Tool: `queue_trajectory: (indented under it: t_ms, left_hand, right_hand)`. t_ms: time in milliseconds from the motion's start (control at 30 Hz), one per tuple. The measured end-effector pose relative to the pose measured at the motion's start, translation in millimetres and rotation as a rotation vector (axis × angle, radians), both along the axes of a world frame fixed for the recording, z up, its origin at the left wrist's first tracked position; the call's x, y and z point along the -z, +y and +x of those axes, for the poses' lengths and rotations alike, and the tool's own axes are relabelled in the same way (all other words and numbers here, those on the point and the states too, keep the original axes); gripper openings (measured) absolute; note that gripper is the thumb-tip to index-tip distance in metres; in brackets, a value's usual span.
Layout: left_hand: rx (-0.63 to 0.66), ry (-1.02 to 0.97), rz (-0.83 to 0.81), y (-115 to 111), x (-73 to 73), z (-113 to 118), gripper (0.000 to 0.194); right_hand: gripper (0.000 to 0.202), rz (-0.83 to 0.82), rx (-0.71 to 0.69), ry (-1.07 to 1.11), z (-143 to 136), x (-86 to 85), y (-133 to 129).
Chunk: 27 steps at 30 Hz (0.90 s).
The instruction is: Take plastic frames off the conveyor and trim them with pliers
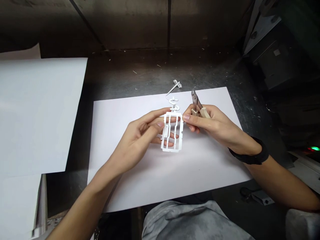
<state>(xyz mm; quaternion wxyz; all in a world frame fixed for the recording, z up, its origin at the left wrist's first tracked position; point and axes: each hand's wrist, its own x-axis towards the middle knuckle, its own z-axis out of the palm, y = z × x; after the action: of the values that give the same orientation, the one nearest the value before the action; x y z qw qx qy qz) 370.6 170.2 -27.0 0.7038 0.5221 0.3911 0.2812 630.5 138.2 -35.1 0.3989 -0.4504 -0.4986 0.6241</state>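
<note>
Between the thumb and fingers of my left hand (140, 133) is a white plastic frame (180, 133), upright, with thin inner bars and notched edges. An S-shaped white sprue piece (174, 104) shows just above its top edge; whether the two are joined I cannot tell. My right hand (210, 121) is closed around a pair of side cutters (195, 100) with beige handles, jaws pointing up and away from me. Its thumb tip touches or nearly touches the frame's upper right corner. Farther back lies another white sprue scrap (176, 85) with a thin stem.
A large white sheet (200, 173) lies under my hands on the dark metal bench (120, 73). Small white shavings dot the bench behind it. More white sheets (37, 116) are stacked at the left. A metal wall (135, 25) stands at the back.
</note>
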Motion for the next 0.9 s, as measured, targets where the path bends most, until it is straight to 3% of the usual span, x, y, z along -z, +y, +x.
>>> queue_trajectory:
  t_ms: [267,500,667,900]
  left_hand:
    - [0.094,-0.112,-0.005,-10,11.5,13,0.077]
    - [0.133,-0.142,-0.006,-14,12.9,13,0.075]
    - [0.067,-0.158,0.001,-18,16.5,15,0.071]
    - [-0.029,-0.328,-0.025,-5,14.3,10,0.058]
  right_hand:
    - [0.032,-0.006,-0.025,-0.034,-15,-6.4,-5]
    - [0.029,0.027,-0.007,-0.093,-15,-1.1,-5]
    - [0.028,0.039,-0.046,-0.125,-9,-5.4,-6]
    - [0.030,0.210,0.004,-0.430,0,-18.1,-8]
